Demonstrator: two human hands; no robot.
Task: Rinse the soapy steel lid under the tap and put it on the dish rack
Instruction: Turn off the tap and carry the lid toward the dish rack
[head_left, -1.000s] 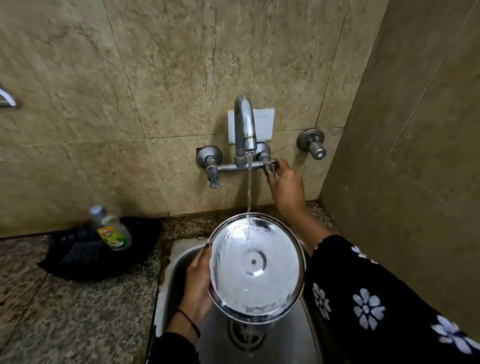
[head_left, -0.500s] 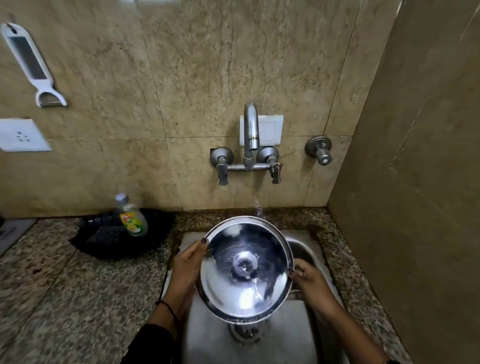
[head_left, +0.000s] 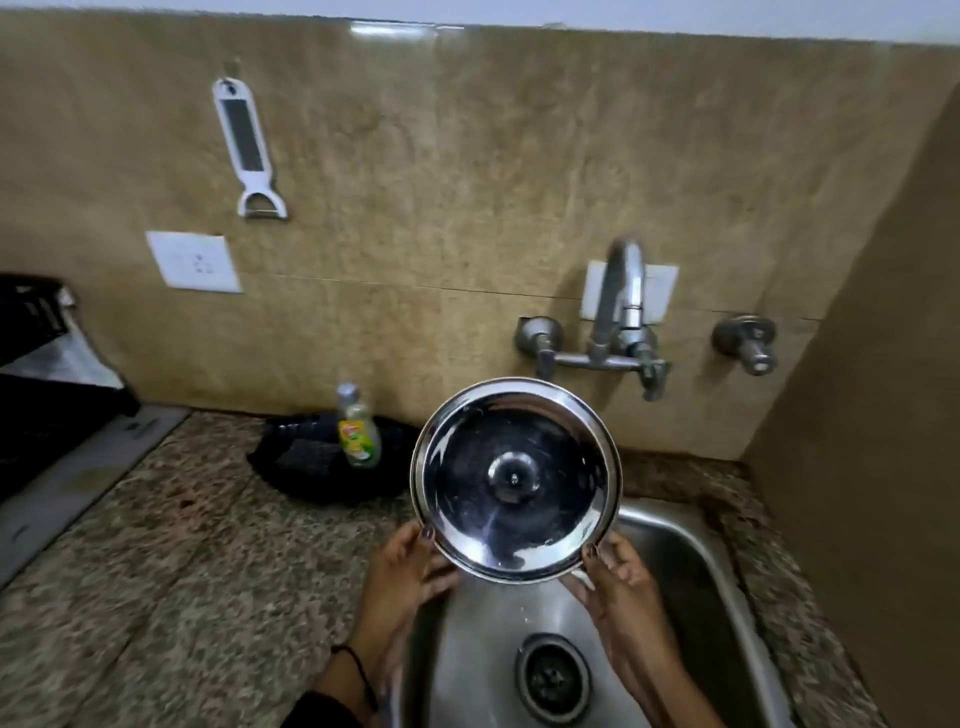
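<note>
**Lid held upright at the sink's left edge, rack presumably off to the left**

The steel lid (head_left: 515, 480) is held nearly upright above the left rim of the sink (head_left: 691, 551), its hollow underside turned toward the camera, clear of the tap (head_left: 621, 291), from which no water is seen to run. It is pinched at its lower rim from both sides: the left hand (head_left: 402, 566) at lower left, the right hand (head_left: 621, 582) at lower right, fingers pressed to the edge. The dark rack-like shape (head_left: 36, 364) at far left is judged the likely goal, well apart; the left hand is nearer it.
</note>
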